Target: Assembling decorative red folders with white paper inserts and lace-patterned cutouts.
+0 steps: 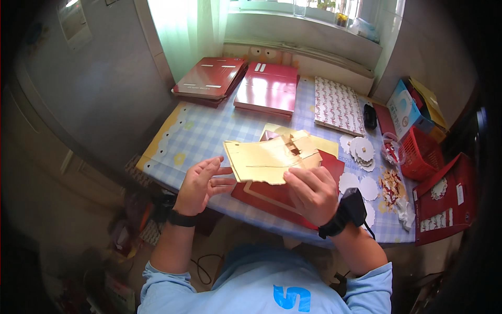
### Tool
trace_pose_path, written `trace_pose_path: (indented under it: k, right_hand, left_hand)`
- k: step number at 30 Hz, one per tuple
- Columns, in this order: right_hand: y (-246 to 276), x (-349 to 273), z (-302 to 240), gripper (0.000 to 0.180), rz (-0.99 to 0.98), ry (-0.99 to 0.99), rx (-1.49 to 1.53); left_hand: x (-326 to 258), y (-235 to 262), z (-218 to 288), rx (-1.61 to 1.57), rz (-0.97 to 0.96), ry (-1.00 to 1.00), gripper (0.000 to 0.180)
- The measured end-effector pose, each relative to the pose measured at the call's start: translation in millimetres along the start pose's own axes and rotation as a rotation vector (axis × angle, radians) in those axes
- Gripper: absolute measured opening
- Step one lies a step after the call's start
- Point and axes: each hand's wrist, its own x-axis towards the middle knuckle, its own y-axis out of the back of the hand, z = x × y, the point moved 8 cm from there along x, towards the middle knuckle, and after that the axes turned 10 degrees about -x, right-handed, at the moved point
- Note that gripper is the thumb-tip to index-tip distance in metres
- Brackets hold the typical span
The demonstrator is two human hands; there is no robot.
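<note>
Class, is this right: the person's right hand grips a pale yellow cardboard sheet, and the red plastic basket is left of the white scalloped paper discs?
The side is wrong: the head view shows the red plastic basket right of the white scalloped paper discs. The right hand does grip the pale yellow cardboard sheet.

Card (253,158): I see pale yellow
Tablecloth (209,128): blue-and-white check, yellow border
Back-left folders (209,78): dark red, white marks
Patterned cover (337,107): white; I make out dark red motifs in rows
Scalloped discs (368,187): white
Basket (420,152): red
Shirt (240,288): light blue, brighter blue emblem
Curtain (182,36): pale green
</note>
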Motion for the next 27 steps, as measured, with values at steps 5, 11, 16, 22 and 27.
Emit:
trace_pose_path:
  k: [5,11,16,22,27]
  right_hand:
    - [20.1,-19.0,-18.1,0.027,-0.079,0.229,0.048]
    - [40.3,-3.1,4.0,0.021,-0.131,-0.015,0.313]
    - [35.3,20.1,14.9,0.017,-0.004,-0.195,0.561]
    - [11.9,19.4,18.6,0.018,-0.003,-0.176,0.522]
    - [6.8,18.6,11.9,0.02,0.002,-0.188,0.501]
  left_hand:
    - [11.4,-30.3,-3.1,-0.13,-0.129,-0.015,0.031]
    - [-5.6,-67.9,-6.9,0.198,-0.165,-0.166,0.024]
    - [-15.4,-97.3,-21.6,0.199,-0.195,-0.18,0.018]
    - [-13.7,-99.1,-28.0,0.122,-0.182,-0.217,0.022]
    - [-16.4,-101.0,-23.1,0.107,-0.174,-0.166,0.026]
